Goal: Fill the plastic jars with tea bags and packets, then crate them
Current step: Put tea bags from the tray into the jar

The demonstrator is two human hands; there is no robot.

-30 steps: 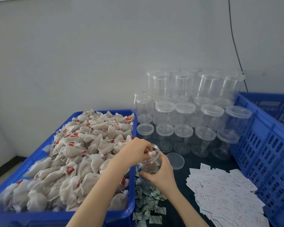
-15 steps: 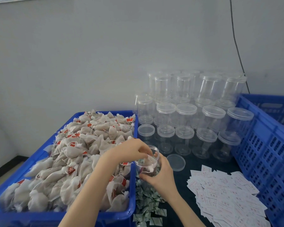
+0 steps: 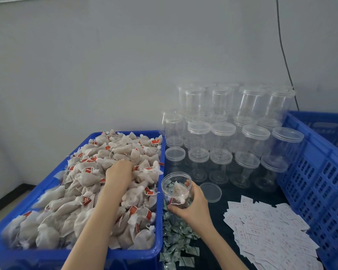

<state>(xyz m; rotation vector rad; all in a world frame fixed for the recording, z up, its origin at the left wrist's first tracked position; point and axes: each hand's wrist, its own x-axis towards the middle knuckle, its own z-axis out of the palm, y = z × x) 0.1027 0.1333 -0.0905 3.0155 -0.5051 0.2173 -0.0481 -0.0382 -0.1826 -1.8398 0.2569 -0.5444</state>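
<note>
Left hand (image 3: 119, 173) is now off the jar, fingers burying into tea bags (image 3: 82, 193), grip unclear. Right hand (image 3: 191, 206) is clasping the open jar (image 3: 176, 191) beside the bin. Bags: light, soft; pinch the gathered neck.

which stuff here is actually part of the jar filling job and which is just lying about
In the job:
left hand in the blue plastic crate of tea bags
right hand holding the open clear plastic jar
loose round clear lid
green-white packets
white paper packets
stacked empty lidded jars
blue slotted crate

Lying about:
black wall cable
</note>
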